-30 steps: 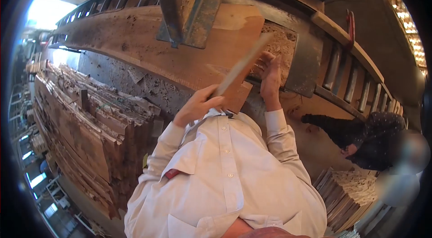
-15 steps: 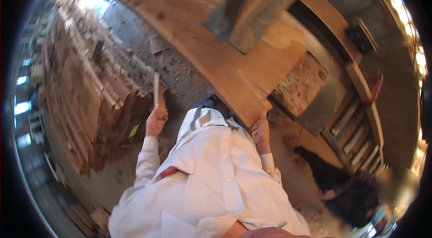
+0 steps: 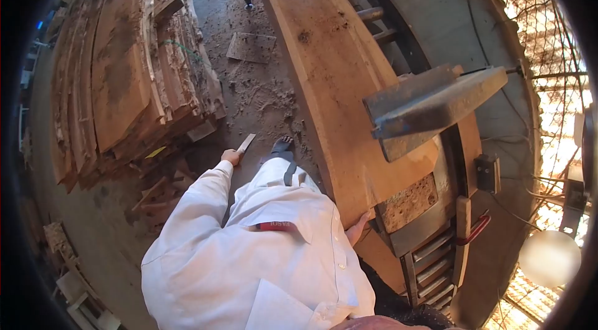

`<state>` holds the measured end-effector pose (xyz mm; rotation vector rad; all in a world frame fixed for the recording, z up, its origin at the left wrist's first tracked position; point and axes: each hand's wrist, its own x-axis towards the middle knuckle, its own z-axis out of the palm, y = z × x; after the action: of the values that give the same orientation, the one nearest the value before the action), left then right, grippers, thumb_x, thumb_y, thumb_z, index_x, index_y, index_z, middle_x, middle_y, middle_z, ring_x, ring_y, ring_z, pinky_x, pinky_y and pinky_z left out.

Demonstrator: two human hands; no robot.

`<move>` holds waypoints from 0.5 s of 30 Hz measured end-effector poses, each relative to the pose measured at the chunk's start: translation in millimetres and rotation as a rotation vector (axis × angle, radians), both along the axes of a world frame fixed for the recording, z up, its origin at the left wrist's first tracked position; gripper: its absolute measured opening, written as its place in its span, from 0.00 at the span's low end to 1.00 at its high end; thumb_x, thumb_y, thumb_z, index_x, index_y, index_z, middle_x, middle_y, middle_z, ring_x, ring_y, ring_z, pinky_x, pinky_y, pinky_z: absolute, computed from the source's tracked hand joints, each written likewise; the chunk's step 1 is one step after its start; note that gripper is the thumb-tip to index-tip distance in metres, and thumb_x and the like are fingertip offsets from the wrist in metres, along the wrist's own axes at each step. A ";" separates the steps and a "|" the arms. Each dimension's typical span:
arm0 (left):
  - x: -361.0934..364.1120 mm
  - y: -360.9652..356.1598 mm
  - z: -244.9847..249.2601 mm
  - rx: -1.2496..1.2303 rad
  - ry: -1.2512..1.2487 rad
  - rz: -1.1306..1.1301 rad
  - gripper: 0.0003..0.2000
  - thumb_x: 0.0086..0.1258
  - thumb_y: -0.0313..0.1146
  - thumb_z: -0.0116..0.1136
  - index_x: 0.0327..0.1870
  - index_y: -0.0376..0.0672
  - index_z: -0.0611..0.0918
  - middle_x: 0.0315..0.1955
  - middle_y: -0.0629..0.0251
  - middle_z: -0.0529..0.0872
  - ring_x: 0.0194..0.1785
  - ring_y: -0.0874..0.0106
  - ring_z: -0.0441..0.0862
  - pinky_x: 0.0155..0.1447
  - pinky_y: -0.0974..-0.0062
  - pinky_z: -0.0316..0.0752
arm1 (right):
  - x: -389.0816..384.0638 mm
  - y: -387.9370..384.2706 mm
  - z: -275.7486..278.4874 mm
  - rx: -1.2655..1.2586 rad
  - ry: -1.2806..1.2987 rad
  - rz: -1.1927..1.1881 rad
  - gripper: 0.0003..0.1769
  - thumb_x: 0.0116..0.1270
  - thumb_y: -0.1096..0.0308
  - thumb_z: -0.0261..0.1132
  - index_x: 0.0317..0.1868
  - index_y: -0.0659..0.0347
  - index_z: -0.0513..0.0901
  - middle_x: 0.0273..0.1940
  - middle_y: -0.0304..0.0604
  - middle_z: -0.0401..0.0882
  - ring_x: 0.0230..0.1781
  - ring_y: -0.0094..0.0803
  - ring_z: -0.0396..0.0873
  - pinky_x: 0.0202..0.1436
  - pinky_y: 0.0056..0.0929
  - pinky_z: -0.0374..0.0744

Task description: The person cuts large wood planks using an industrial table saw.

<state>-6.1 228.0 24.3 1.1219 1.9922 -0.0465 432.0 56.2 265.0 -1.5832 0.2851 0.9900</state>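
My left hand [image 3: 231,156] is closed around a short, pale wooden stick [image 3: 247,143] that points up and away from me. My right hand [image 3: 358,228] is at the near corner of a long wooden board [image 3: 330,124], its thumb up against the end; the fingers are partly hidden. This wide board runs from my right side far forward over a saw table [image 3: 430,230]. Above the board sits a metal saw guard [image 3: 436,109], and the blade under it is hidden.
On the left rises a tall stack of rough planks [image 3: 118,93]. Sawdust and a loose flat piece [image 3: 251,47] lie on the floor. To the right are rollers [image 3: 433,264], a wooden fence strip [image 3: 462,236] with a red clamp [image 3: 478,230], and wire mesh [image 3: 536,18].
My view has turned, so the board runs more straight ahead. My left hand still holds the stick, now tilted to the right. My right hand remains at the board's near end.
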 end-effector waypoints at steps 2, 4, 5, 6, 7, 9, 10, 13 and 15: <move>13.7 32.2 -1.0 -0.047 -0.096 -0.073 0.26 0.70 0.56 0.63 0.43 0.36 0.89 0.32 0.50 0.91 0.29 0.61 0.91 0.36 0.64 0.84 | -5.5 8.8 15.5 -0.042 -0.008 -0.049 0.45 0.78 0.35 0.55 0.77 0.66 0.65 0.76 0.49 0.67 0.72 0.42 0.69 0.77 0.37 0.65; 31.6 66.4 6.8 -0.035 -0.158 -0.150 0.26 0.70 0.56 0.61 0.44 0.36 0.89 0.33 0.49 0.91 0.29 0.60 0.91 0.37 0.64 0.85 | -5.4 11.7 17.3 -0.001 -0.023 -0.033 0.45 0.78 0.35 0.56 0.78 0.65 0.65 0.75 0.49 0.68 0.72 0.42 0.69 0.77 0.36 0.66; 33.8 82.2 -7.7 0.005 -0.175 -0.198 0.26 0.70 0.56 0.61 0.45 0.36 0.89 0.33 0.50 0.91 0.28 0.61 0.91 0.37 0.63 0.85 | -5.2 9.5 16.4 0.019 -0.028 -0.037 0.45 0.78 0.35 0.56 0.78 0.65 0.65 0.75 0.48 0.68 0.72 0.41 0.69 0.77 0.36 0.66; 36.2 99.0 -23.7 0.125 -0.209 -0.361 0.25 0.70 0.55 0.62 0.45 0.36 0.88 0.33 0.51 0.91 0.29 0.61 0.91 0.36 0.62 0.86 | -2.9 0.2 6.0 -0.028 -0.361 0.196 0.44 0.78 0.37 0.57 0.78 0.65 0.65 0.75 0.48 0.68 0.72 0.41 0.69 0.76 0.36 0.67; 35.1 114.2 -53.8 0.255 -0.234 -0.519 0.24 0.70 0.53 0.63 0.45 0.36 0.88 0.34 0.51 0.91 0.30 0.61 0.92 0.34 0.61 0.86 | 1.6 -16.7 -10.9 -0.089 -0.687 0.420 0.42 0.78 0.38 0.58 0.78 0.64 0.66 0.75 0.47 0.69 0.72 0.40 0.69 0.76 0.36 0.68; 68.5 159.5 0.4 -0.285 -0.508 -0.015 0.20 0.74 0.52 0.61 0.55 0.47 0.86 0.31 0.61 0.89 0.30 0.67 0.89 0.32 0.65 0.84 | 12.1 -9.7 -4.7 0.206 -0.021 -0.072 0.36 0.78 0.47 0.63 0.75 0.63 0.69 0.71 0.45 0.73 0.69 0.38 0.72 0.72 0.36 0.73; 84.5 179.0 6.6 -0.332 -0.563 0.004 0.19 0.76 0.52 0.58 0.55 0.47 0.86 0.30 0.64 0.89 0.28 0.70 0.89 0.29 0.66 0.83 | 16.7 -4.6 -5.7 0.179 -0.003 -0.151 0.35 0.78 0.48 0.64 0.74 0.63 0.70 0.70 0.45 0.75 0.68 0.38 0.74 0.71 0.36 0.75; 132.6 246.0 18.8 -0.044 -0.137 -1.065 0.18 0.79 0.48 0.55 0.56 0.45 0.85 0.30 0.68 0.89 0.29 0.70 0.88 0.32 0.68 0.83 | 21.4 -1.9 -11.3 0.158 0.020 -0.309 0.32 0.77 0.50 0.66 0.71 0.64 0.74 0.65 0.45 0.79 0.63 0.37 0.79 0.67 0.37 0.78; 135.4 277.5 -25.4 0.031 -0.643 -0.592 0.17 0.75 0.44 0.56 0.58 0.49 0.86 0.39 0.70 0.92 0.42 0.68 0.90 0.45 0.64 0.84 | 18.5 -1.1 -8.7 0.193 -0.018 -0.328 0.31 0.77 0.50 0.66 0.68 0.66 0.77 0.62 0.46 0.82 0.59 0.36 0.83 0.64 0.37 0.81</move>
<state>129.3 505.5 -1.1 1.4865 1.0654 0.0351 450.5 55.1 256.2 -1.3187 0.4104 0.7250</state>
